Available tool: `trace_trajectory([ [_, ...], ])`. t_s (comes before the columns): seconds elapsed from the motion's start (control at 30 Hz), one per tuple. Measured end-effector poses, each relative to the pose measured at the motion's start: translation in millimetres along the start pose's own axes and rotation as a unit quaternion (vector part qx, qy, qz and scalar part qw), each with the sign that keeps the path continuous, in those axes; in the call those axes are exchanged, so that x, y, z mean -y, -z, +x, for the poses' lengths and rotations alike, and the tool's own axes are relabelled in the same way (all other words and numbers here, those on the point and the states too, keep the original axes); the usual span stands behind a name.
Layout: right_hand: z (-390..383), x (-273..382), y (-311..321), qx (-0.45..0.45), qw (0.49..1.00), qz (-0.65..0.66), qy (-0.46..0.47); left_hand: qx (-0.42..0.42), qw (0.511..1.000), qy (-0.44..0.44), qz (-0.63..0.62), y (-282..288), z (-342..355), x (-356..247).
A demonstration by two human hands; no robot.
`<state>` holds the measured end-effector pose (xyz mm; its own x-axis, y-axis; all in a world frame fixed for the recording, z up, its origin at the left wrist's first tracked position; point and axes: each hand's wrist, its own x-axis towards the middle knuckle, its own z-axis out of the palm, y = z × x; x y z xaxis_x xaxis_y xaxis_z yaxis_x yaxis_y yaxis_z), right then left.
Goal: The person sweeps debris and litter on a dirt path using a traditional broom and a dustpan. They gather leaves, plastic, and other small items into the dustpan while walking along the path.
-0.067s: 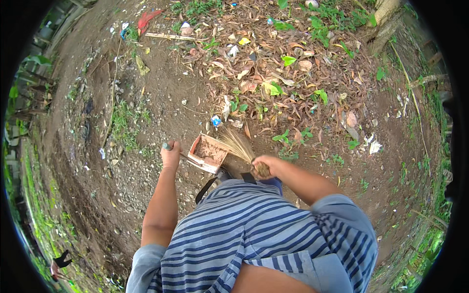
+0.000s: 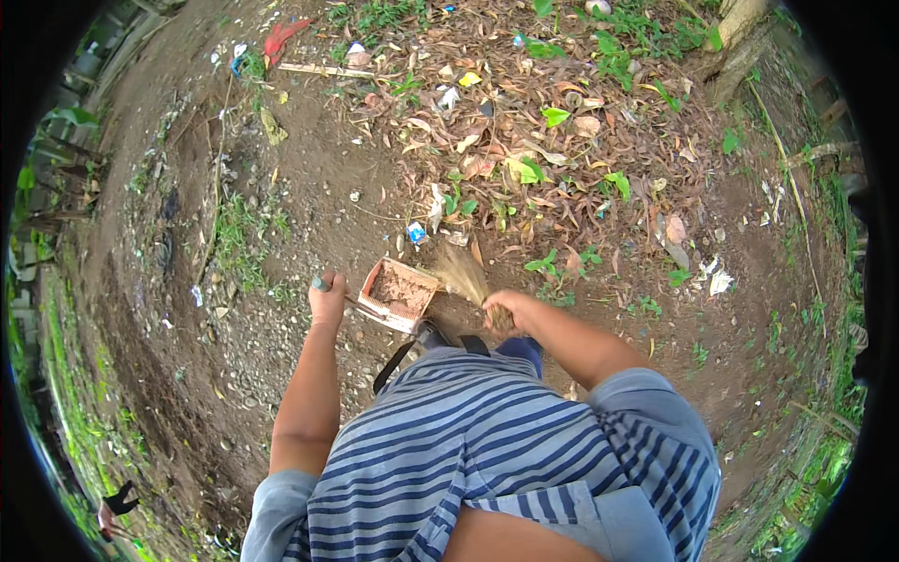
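Note:
My left hand is closed round the handle of an orange-and-white dustpan, whose rounded teal end pokes out by the thumb. Brown soil lies inside the dustpan, which is held just ahead of my feet. To its right, my right hand grips a hand broom at its bound end. The straw bristles of the broom point forward and slightly left, smeared by motion, near the dustpan's right edge. Whether they touch the ground cannot be told.
A blue-and-white wrapper lies just ahead of the dustpan. Dry leaves and small green plants cover the ground ahead. A tree trunk stands far right. Gravel and grass lie left, with a red scrap farther off.
The broom's bristles have swung slightly right, away from the dustpan, and are now blurred. My left hand and the dustpan have barely shifted.

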<state>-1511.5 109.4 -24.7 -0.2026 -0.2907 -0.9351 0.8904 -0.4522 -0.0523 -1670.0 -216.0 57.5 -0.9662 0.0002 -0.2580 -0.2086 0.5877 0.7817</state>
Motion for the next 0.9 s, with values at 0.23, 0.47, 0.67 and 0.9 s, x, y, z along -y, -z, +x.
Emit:
trace_trajectory([
  [0.23, -1, 95, -55, -0.028, 0.957, 0.114, 0.266, -0.02, 0.998, -0.056, 0.034, 46, 50, 25],
  [0.47, 23, 36, -134, 0.052, 0.978, 0.144, 0.144, -0.022, 0.998, -0.058, -0.002, 61, 77, 35],
  [0.67, 60, 94, -128, -0.042, 0.972, 0.198, 0.116, -0.015, 0.996, -0.084, -0.031, 70, 90, 21],
  [0.9, 44, 89, -139, -0.215, 0.903, 0.102, 0.358, -0.017, 0.991, -0.06, -0.12, 73, 108, 8],
])
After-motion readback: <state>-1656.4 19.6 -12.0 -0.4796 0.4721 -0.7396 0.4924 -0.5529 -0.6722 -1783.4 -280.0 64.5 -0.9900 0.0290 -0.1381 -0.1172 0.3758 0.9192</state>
